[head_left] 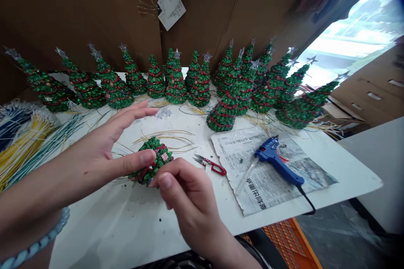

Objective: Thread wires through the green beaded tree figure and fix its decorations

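A small green Christmas tree [154, 144] with red garland and a pink gift-like ornament leans or lies on the white table, partly hidden by my hands. My left hand [109, 141] is open over its left side, fingers stretched out and thumb across the front of the tree; I cannot tell if the thumb touches it. At the tree's lower right, my right hand [192, 204] is closed in a pinch. Whatever is between those fingertips, if anything, is too small to make out. Red-handled thread snips [216, 167] lie just right of the tree, and thin golden wires [170, 136] lie behind it.
Several finished-looking trees [176, 82], many with clear stars, line the table's back. A blue glue gun [277, 162] rests on newspaper [252, 195] at the right, its cord hanging over the edge. Bundled yellow, green and blue wires [28, 143] lie at the left.
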Action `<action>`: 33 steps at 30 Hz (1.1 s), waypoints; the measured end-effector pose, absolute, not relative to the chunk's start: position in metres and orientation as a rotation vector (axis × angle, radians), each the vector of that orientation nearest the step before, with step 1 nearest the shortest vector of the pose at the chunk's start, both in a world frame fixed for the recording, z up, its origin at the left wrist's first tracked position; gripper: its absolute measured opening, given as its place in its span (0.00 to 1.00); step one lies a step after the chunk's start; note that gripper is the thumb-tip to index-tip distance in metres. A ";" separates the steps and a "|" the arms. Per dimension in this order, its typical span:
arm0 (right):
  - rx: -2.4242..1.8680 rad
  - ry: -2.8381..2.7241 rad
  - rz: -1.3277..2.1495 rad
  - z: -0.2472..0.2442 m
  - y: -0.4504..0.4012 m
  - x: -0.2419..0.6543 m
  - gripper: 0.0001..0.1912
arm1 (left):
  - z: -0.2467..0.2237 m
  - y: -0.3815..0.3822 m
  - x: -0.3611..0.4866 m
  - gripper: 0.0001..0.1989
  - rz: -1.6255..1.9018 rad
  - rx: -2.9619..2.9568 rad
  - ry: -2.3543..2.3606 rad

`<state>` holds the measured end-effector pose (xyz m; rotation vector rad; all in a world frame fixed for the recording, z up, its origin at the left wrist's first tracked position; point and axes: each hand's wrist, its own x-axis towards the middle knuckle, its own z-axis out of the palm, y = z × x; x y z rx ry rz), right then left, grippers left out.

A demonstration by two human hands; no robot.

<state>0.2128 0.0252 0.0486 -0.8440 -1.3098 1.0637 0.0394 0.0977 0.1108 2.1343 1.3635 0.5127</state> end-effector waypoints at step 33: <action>-1.694 -2.486 0.312 0.100 0.134 0.345 0.14 | 0.031 0.054 -0.012 0.24 0.431 2.955 1.391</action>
